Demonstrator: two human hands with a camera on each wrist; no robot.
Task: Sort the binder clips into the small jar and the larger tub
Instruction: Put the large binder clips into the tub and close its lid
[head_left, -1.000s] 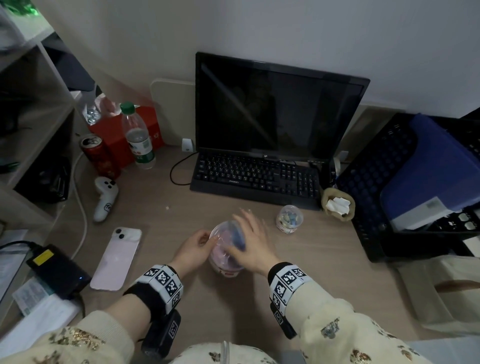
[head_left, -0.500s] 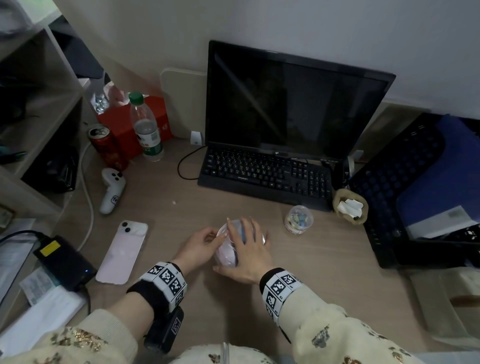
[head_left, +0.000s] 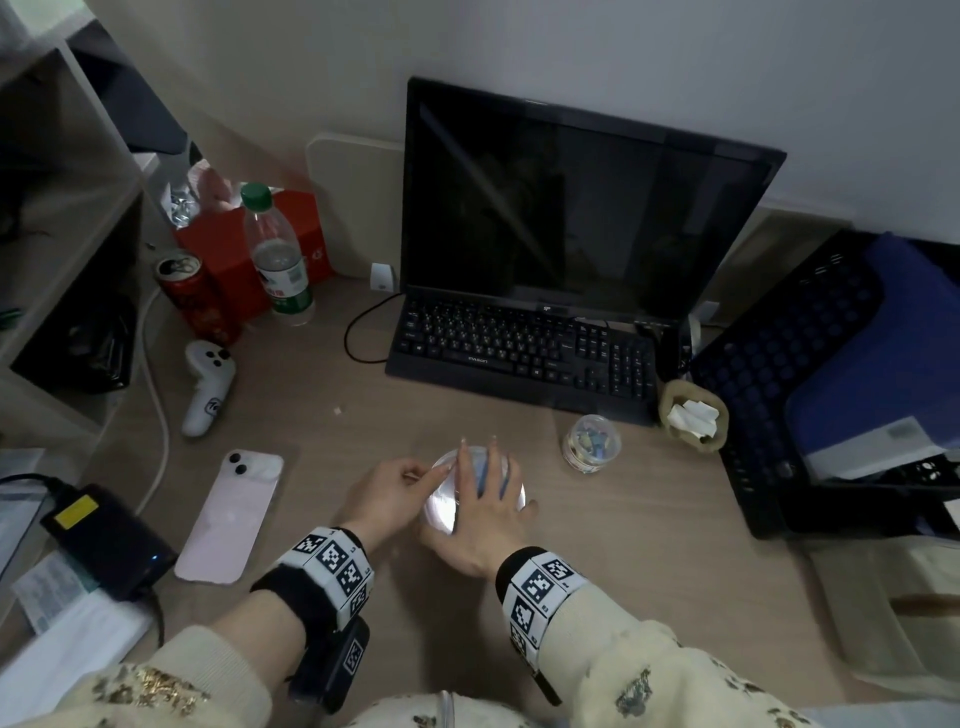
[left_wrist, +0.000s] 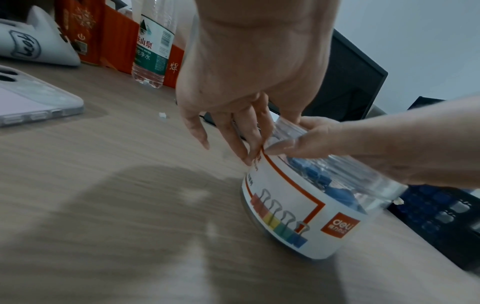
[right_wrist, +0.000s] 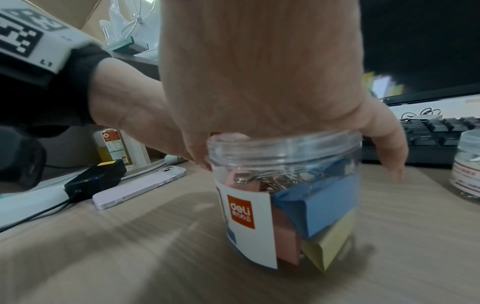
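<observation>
The larger tub (head_left: 441, 512) stands upright on the desk in front of me, clear plastic with a white label (left_wrist: 285, 205). Big blue, pink and yellow binder clips (right_wrist: 319, 203) fill it, and its clear lid is on. My right hand (head_left: 483, 499) lies over the lid, thumb and little finger curling down round its rim (right_wrist: 389, 160). My left hand (head_left: 395, 493) touches the tub's left wall with straight fingers (left_wrist: 244, 148). The small jar (head_left: 592, 442), holding small clips, stands apart at the right, near the keyboard.
A black keyboard (head_left: 519, 353) and monitor stand behind the tub. A pink phone (head_left: 231, 514), black charger (head_left: 104, 535) and white controller (head_left: 205, 384) lie at the left. At the right are a small beige basket (head_left: 691, 415) and a black crate (head_left: 769, 395).
My right hand has come from the tub's right side to lie squarely over the lid. My left hand has stayed at the tub's left side. The head view has shifted a little.
</observation>
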